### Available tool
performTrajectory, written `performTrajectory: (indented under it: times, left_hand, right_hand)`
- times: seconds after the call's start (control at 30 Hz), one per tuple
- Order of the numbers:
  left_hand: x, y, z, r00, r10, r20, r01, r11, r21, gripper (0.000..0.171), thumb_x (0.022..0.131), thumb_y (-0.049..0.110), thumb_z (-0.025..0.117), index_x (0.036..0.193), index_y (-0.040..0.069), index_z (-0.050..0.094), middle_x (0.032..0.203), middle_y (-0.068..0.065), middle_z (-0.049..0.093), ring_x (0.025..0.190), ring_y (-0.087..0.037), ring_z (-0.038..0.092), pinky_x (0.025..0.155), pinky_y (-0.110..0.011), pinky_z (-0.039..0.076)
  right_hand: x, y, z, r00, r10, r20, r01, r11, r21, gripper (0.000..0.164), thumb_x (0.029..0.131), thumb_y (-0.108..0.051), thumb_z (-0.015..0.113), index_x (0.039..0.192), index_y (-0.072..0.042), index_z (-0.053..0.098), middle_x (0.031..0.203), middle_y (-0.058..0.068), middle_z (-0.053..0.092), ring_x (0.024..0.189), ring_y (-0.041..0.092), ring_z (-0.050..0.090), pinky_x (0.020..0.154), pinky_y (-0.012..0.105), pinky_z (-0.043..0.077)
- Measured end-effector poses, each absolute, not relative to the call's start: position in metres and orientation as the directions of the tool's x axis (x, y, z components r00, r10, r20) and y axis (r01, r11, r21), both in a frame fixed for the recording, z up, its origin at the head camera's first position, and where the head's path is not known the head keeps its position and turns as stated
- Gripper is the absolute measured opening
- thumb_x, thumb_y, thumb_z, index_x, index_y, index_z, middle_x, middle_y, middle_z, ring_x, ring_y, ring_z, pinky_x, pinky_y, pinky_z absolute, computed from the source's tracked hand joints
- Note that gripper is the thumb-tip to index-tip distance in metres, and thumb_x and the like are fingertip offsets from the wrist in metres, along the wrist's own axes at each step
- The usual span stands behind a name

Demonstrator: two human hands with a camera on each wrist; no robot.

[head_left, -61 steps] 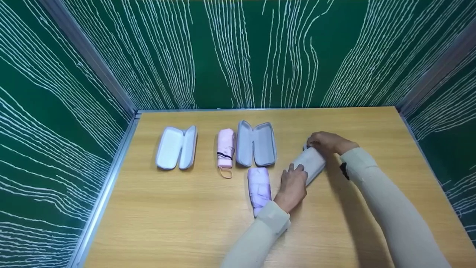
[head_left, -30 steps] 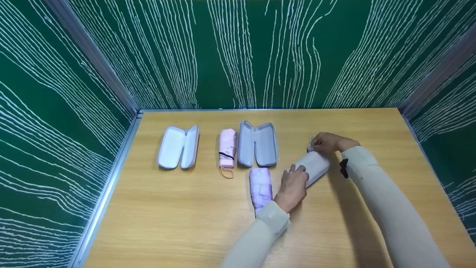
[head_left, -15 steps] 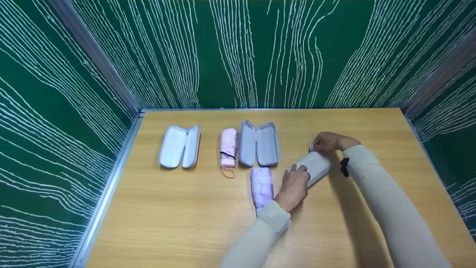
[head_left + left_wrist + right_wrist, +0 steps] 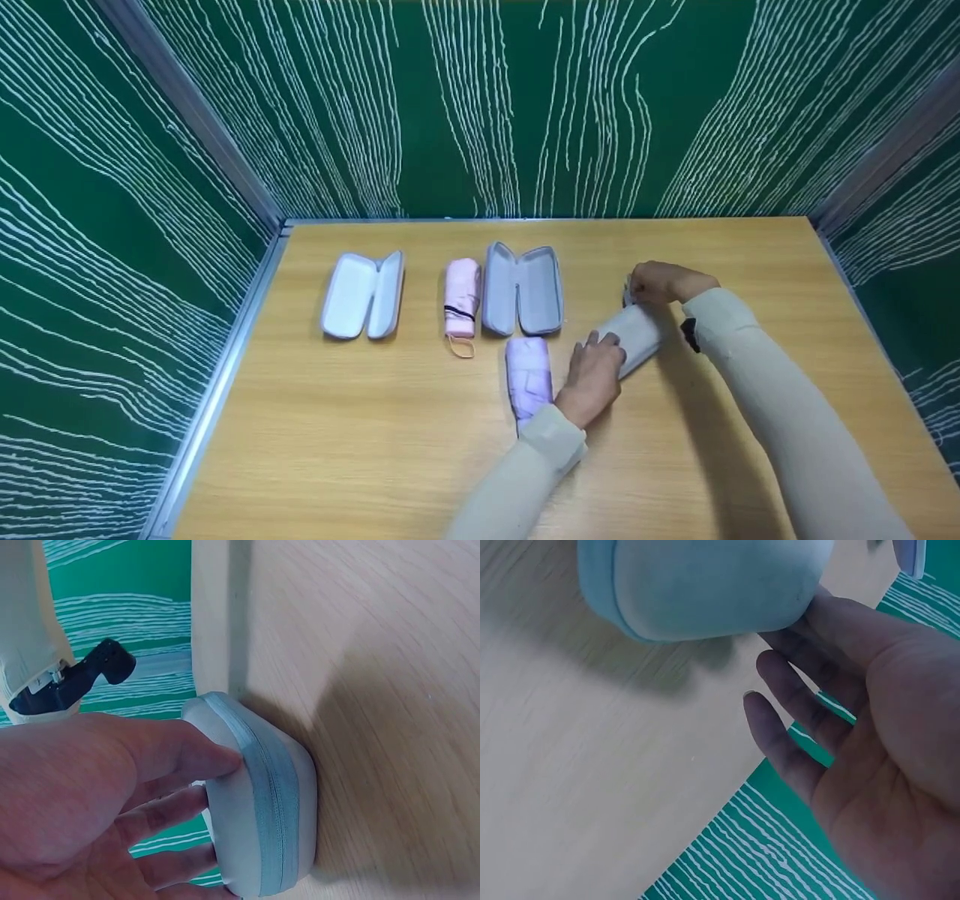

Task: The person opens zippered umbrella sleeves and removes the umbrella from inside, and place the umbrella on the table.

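Note:
In the head view, a pale grey zippered glasses case (image 4: 634,334) lies slanted at the right of the table. My left hand (image 4: 592,375) grips its near part from above. The left wrist view shows the thumb and spread fingers on the case's pale shell, beside the blue-grey zipper band (image 4: 274,802). My right hand (image 4: 664,283) is at the far end, where its fingers pinch close to a small grey tab (image 4: 628,291). In the right wrist view, thumb and index finger reach behind the case's corner, their tips hidden, while the other fingers are loosely bent.
A folded purple umbrella (image 4: 528,379) lies just left of my left wrist, partly under the sleeve. Behind it stand an unfolded grey case (image 4: 538,292) and a folded pink umbrella (image 4: 462,296). Farther left is an unfolded white-lined case (image 4: 349,296). Green walls enclose the wooden table (image 4: 337,435).
The case's far end has swung slightly right. My right hand has lifted a little and, in the last half second, shifted slightly left. My left hand stays on the case.

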State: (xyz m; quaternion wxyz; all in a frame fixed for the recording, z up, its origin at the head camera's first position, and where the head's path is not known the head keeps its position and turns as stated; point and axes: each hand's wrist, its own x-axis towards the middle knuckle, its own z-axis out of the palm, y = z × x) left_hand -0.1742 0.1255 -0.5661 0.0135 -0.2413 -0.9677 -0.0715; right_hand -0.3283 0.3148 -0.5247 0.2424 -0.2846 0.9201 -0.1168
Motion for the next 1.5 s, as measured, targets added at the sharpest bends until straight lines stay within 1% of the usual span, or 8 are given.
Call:
performTrajectory:
  times: [0.17,0.3,0.57,0.77,0.97,1.17,1.37,1.5]
  left_hand:
    - [-0.172,0.124,-0.567,-0.877,0.472,0.089,0.479,0.871,0.112,0.013,0.083,0.018,0.086,0.094,0.026,0.084,0.114,0.011,0.07,0.114,-0.015,0.063,0.085,-0.031,0.055]
    - [-0.172,0.124,-0.567,-0.874,0.475,0.099,0.484,0.869,0.105,0.013,0.083,0.018,0.086,0.093,0.026,0.084,0.113,0.01,0.069,0.113,-0.015,0.064,0.083,-0.03,0.054]
    - [-0.171,0.124,-0.566,-0.875,0.478,0.081,0.484,0.869,0.101,0.017,0.082,0.019,0.088,0.096,0.027,0.084,0.116,0.012,0.069,0.115,-0.014,0.063,0.082,-0.029,0.053]
    - [-0.172,0.123,-0.566,-0.871,0.485,0.08,0.491,0.865,0.104,0.017,0.082,0.017,0.087,0.096,0.026,0.084,0.116,0.011,0.069,0.115,-0.015,0.064,0.083,-0.029,0.054]
    - [-0.173,0.123,-0.567,-0.868,0.492,0.071,0.497,0.861,0.106,0.017,0.084,0.019,0.087,0.099,0.026,0.084,0.117,0.01,0.069,0.114,-0.014,0.063,0.082,-0.028,0.053]
    - [-0.173,0.124,-0.566,-0.867,0.491,0.08,0.497,0.86,0.117,0.016,0.088,0.015,0.083,0.098,0.028,0.085,0.117,0.012,0.07,0.114,-0.014,0.064,0.078,-0.026,0.05]
    - [-0.175,0.124,-0.566,-0.869,0.489,0.072,0.494,0.861,0.12,0.018,0.088,0.014,0.083,0.1,0.028,0.085,0.117,0.011,0.071,0.113,-0.014,0.064,0.078,-0.026,0.05]
    - [-0.176,0.124,-0.566,-0.87,0.488,0.066,0.492,0.861,0.125,0.018,0.088,0.015,0.083,0.1,0.028,0.085,0.118,0.011,0.071,0.113,-0.014,0.065,0.078,-0.026,0.05]
  right_hand:
    - [-0.327,0.313,-0.524,-0.709,-0.597,-0.375,-0.494,0.8,-0.34,0.027,0.093,0.01,0.059,0.089,-0.006,0.08,0.093,0.005,0.07,0.075,0.016,0.055,0.065,0.027,0.048]
    - [-0.326,0.312,-0.524,-0.718,-0.575,-0.392,-0.481,0.817,-0.317,0.026,0.09,0.008,0.058,0.078,-0.01,0.072,0.081,0.0,0.061,0.065,0.013,0.048,0.058,0.024,0.037]
    - [-0.323,0.309,-0.523,-0.743,-0.493,-0.452,-0.457,0.868,-0.196,0.025,0.096,0.001,0.059,0.082,-0.012,0.075,0.074,-0.002,0.056,0.064,0.016,0.047,0.058,0.028,0.039]
    - [-0.322,0.309,-0.523,-0.742,-0.496,-0.451,-0.453,0.867,-0.209,0.028,0.096,0.001,0.058,0.072,-0.012,0.061,0.065,-0.003,0.047,0.059,0.014,0.042,0.054,0.027,0.035]
    - [-0.32,0.314,-0.521,-0.783,-0.416,-0.463,-0.341,0.909,-0.24,0.019,0.101,-0.006,0.059,0.103,-0.011,0.077,0.106,0.012,0.069,0.086,0.025,0.059,0.077,0.042,0.054]
    - [-0.322,0.321,-0.523,-0.769,-0.385,-0.511,-0.29,0.921,-0.259,0.024,0.101,-0.006,0.054,0.116,0.0,0.072,0.1,0.013,0.067,0.083,0.026,0.061,0.074,0.04,0.053]
    - [-0.321,0.332,-0.526,-0.773,-0.359,-0.523,-0.235,0.928,-0.289,0.037,0.103,-0.016,0.058,0.131,0.005,0.067,0.129,0.028,0.067,0.106,0.035,0.065,0.1,0.064,0.052]
    - [-0.322,0.338,-0.529,-0.764,-0.387,-0.516,-0.237,0.913,-0.333,0.037,0.104,-0.015,0.056,0.131,0.006,0.069,0.135,0.033,0.065,0.114,0.04,0.065,0.105,0.065,0.049]
